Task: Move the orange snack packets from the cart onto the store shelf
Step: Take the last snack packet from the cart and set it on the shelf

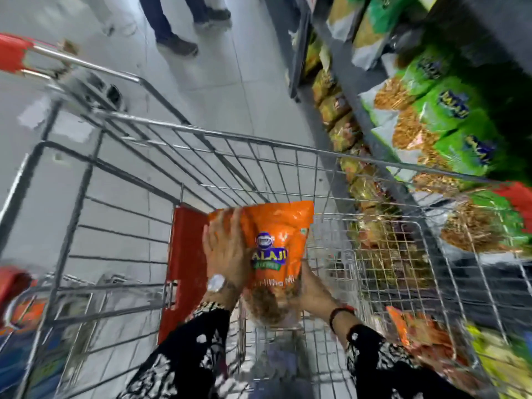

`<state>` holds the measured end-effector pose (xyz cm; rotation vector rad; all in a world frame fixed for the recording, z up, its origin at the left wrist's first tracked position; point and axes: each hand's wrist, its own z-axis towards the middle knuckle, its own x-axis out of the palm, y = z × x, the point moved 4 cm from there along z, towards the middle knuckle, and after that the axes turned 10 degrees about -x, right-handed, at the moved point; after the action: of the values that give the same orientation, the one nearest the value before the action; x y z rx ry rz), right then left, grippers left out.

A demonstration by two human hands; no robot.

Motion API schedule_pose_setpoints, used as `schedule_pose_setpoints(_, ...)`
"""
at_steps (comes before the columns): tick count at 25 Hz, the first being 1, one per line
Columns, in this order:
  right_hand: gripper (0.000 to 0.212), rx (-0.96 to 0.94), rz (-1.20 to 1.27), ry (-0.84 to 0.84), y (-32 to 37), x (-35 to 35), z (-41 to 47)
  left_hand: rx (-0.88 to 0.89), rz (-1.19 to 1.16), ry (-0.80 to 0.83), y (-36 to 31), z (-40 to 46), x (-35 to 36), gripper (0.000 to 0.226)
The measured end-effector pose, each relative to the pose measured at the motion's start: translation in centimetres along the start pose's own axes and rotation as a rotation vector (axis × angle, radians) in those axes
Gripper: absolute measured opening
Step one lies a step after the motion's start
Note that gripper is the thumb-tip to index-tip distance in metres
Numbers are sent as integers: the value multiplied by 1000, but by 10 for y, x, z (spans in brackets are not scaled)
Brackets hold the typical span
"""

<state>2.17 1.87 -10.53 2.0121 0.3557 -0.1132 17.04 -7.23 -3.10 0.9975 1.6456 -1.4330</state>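
Bright, even overhead store light, pale glare on floor tiles (224, 61), heavy motion blur throughout, wide-angle bending at edges, smeared shelf packets (449, 110), soft shadows.

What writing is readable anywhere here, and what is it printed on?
"ALAJI": purple label on the orange packet, first letter covered by the left hand; the right hand supports it below.
Green band and white line beneath: too blurred to read.
Round logo above: unreadable.
Blue logos on the green packets on the shelf: too blurred.
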Motion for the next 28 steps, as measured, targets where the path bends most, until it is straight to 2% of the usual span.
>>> schedule_pose_setpoints(2, 89, 33, 62, -39, -10, -3, 16, -117, -136, 84, 19, -12, 19, 78)
schedule_pose_setpoints(5, 97, 80, 68, -19, -14, -10, 28, -250, -225, 280, 34, -32, 53, 80)
schedule_pose_setpoints(6, 96, 92, 77, -7, -17, -11, 30, -311, -273, 361, 36, -34, 66, 88)
schedule_pose_setpoints(8, 78, 110, 124, -20, -26, -13, 31, -424, -453, 489, 40, -30, 85, 109)
schedule_pose_setpoints(10, 70, 110, 183, -29, -34, -14, 31, -501, -648, 593, 46, -23, 98, 119)
schedule_pose_setpoints(13, 69, 101, 224, -5, -39, -15, 30, -549, -778, 797, 48, -27, 107, 121)
schedule_pose_setpoints(15, 73, 86, 219, -9, -35, -20, 23, -558, -770, 795, 46, -34, 104, 108)
schedule_pose_setpoints(17, 72, 43, 218, -28, -24, -29, 14, -540, -759, 729, 38, -37, 96, 84)
schedule_pose_setpoints(19, 69, -8, 212, -66, -5, -45, -3, -461, -760, 679, 19, -39, 79, 72)
schedule_pose_setpoints(24, 69, -171, 186, -222, 60, -101, -72, -207, -789, 644, -56, -52, 17, 78)
schedule_pose_setpoints(28, 68, -315, 142, -391, 104, -158, -177, 36, -807, 670, -144, -99, -39, 82)
